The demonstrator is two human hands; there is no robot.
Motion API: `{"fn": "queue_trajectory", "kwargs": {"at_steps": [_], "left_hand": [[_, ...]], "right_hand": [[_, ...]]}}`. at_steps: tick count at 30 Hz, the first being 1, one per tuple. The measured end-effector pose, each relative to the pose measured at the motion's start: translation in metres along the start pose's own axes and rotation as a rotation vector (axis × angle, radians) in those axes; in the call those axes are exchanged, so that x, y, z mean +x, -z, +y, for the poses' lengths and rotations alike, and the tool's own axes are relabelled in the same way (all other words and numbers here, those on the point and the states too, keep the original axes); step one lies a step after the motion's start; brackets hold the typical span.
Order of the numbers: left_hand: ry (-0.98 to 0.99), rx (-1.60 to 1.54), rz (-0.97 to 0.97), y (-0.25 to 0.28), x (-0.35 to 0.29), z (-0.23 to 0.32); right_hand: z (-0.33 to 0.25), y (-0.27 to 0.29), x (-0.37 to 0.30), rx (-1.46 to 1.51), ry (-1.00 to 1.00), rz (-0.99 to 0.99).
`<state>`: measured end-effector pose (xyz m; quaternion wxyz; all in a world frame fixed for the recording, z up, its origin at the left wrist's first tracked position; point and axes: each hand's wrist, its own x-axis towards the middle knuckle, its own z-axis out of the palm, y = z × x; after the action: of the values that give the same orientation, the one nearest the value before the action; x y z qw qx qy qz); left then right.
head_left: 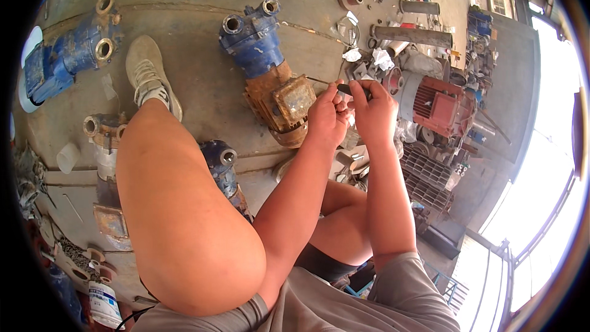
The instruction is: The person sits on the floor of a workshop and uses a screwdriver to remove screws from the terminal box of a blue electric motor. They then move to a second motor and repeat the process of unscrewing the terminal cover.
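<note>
Head view: both hands pinched together over a rusty pump motor on the workshop floor.

Head cam, one view only. Left hand (327, 117) and right hand (373, 112) meet just above the rusty blue pump motor (270, 74), w/ its terminal box (295, 99) right beside the left knuckles. Right fingers curled tight round a dark-handled tool (351, 90), prob. a screwdriver; thin shaft runs left toward the box. Left fingertips closed in a pinch at the shaft, something small maybe between them, can't tell what. Judgement: keep the left pinch near the tip to steady it, wrists low, turn slow so nothing drops among the loose parts. Red motor (437, 103) sits just right of the hands; another blue pump (67, 49) well off to the left.
</note>
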<state>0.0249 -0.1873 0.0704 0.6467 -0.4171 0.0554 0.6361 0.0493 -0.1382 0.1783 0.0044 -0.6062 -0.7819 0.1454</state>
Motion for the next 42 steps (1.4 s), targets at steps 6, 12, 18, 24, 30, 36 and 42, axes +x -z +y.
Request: {"fn": "queue_trajectory", "kwargs": {"at_steps": [6,12,18,24,30,36,42], "left_hand": [[-0.015,-0.048,-0.018,0.004,0.007,-0.001],[0.005,-0.043,0.022,0.004,0.008,-0.002],[0.036,-0.069,-0.058,-0.001,0.008,-0.005],[0.051,-0.174,-0.057,-0.001,0.017,-0.004],[0.048,-0.137,0.028,-0.001,0.014,-0.008],[0.013,-0.353,0.007,0.0,0.014,-0.005],[-0.022,-0.318,0.078,-0.016,0.01,-0.003]], "right_hand": [[-0.013,0.008,-0.004,0.031,-0.034,-0.088],[-0.006,0.016,-0.004,-0.081,0.156,-0.114],[-0.012,0.025,0.017,-0.763,0.399,-0.302],[-0.015,0.03,0.05,-0.602,0.318,-0.584],[-0.013,0.024,0.051,-0.5,0.356,-0.677],[-0.036,0.022,0.029,-1.086,0.76,-0.631],[-0.029,0.034,0.048,-0.967,1.304,-0.439]]}}
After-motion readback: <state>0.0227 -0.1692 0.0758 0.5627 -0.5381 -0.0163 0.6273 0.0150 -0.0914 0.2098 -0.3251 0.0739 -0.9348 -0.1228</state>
